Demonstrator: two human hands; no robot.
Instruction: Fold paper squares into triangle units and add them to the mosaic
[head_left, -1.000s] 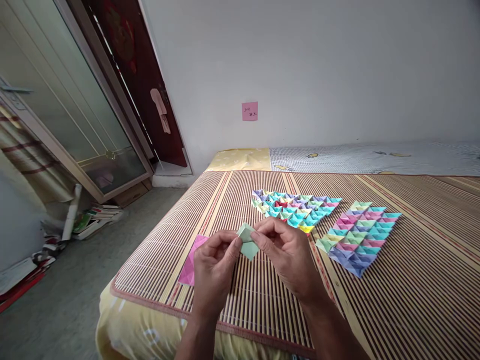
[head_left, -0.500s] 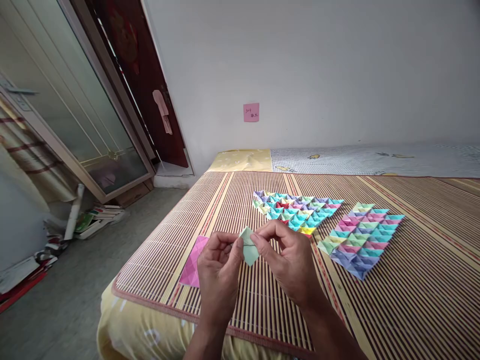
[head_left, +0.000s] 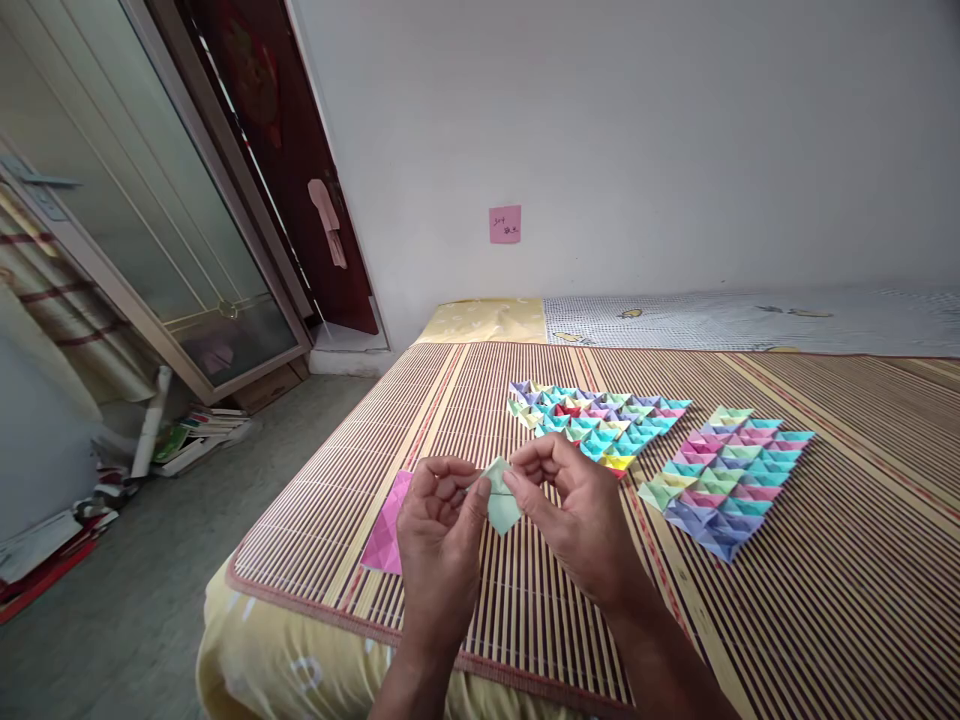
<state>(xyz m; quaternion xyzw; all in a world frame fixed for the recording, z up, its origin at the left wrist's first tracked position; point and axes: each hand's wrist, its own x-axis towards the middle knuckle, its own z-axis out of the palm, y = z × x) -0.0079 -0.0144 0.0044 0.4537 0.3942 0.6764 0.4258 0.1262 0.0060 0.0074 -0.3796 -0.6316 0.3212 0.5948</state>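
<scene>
A small pale green folded paper (head_left: 502, 512) is held up between my two hands, its lower end pointing down. My left hand (head_left: 442, 530) pinches its left edge with thumb and fingers. The right edge is pinched by my right hand (head_left: 574, 515), thumb in front. Partly behind my left hand lies a creased pink paper sheet (head_left: 384, 535) on the mat. Beyond my hands rest rows of folded paper boats (head_left: 592, 415) in many colours. To the right sits a second group of folded paper boats (head_left: 724, 475).
A striped bamboo mat (head_left: 315, 530) covers the bed, with yellow cloth (head_left: 277, 640) hanging over its near edge. A pink note (head_left: 505, 225) is stuck on the wall. Books (head_left: 199, 435) lie on the floor at left, near a glass door (head_left: 165, 200).
Both hands keep their pinch on the green paper, with only slight finger movement. The whole view has shifted a little.
</scene>
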